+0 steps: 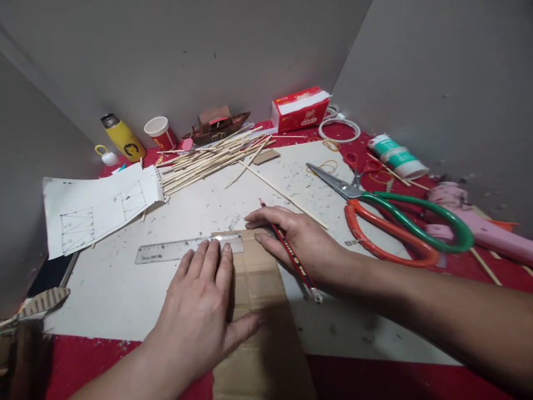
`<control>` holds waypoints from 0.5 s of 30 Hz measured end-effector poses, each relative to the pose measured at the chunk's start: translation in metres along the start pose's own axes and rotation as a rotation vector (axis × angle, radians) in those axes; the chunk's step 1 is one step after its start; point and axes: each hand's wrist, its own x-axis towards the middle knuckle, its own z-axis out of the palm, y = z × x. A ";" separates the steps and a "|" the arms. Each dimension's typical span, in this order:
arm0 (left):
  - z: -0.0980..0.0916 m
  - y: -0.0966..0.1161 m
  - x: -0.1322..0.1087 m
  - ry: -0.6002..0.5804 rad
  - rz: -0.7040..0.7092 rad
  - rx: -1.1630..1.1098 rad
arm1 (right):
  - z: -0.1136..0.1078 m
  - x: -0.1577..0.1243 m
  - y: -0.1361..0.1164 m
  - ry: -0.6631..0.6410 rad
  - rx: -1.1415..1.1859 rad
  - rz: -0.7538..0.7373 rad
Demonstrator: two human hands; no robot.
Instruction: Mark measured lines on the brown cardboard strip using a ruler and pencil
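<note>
A brown cardboard strip (266, 278) lies lengthwise in front of me, and a clear plastic ruler (166, 251) crosses its far end. My left hand (202, 303) rests flat, fingers stretched over the ruler's near edge and the thumb out on the cardboard. At the strip's far right corner, my right hand (306, 241) has its fingertips against the cardboard edge. It also holds a dark red and black pencil (295, 260), the point facing away and the eraser end toward me. Part of the ruler and the cardboard's left side are hidden under my left hand.
Large scissors (353, 191) with orange and green handles lie right. A heap of thin wooden sticks (216, 155) is behind. Paper with drawings (104, 208) lies left. A yellow bottle (124, 139), paper cup (160, 132), model boat (216, 126) and tissue pack (300, 109) line the back.
</note>
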 end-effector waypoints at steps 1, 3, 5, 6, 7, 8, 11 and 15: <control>0.000 -0.001 0.000 0.019 -0.003 0.002 | 0.000 0.000 0.000 -0.003 -0.004 0.003; -0.001 -0.004 0.002 0.066 -0.012 -0.004 | 0.000 0.000 -0.001 -0.005 -0.013 0.005; 0.000 -0.010 0.004 0.120 -0.016 -0.037 | -0.001 0.000 -0.002 -0.002 -0.024 -0.004; 0.000 -0.013 0.006 0.140 -0.023 -0.062 | -0.001 0.000 -0.002 0.000 -0.028 -0.010; 0.001 -0.017 0.007 0.150 -0.041 -0.091 | -0.001 0.000 -0.002 0.001 -0.032 -0.016; 0.001 -0.022 0.008 0.148 -0.068 -0.120 | -0.001 0.000 -0.003 0.001 -0.036 -0.021; 0.003 -0.037 0.011 0.085 -0.183 -0.196 | -0.002 0.000 -0.003 -0.006 -0.049 -0.027; -0.002 -0.056 0.013 -0.035 -0.267 -0.316 | -0.002 0.000 -0.003 -0.009 -0.054 -0.025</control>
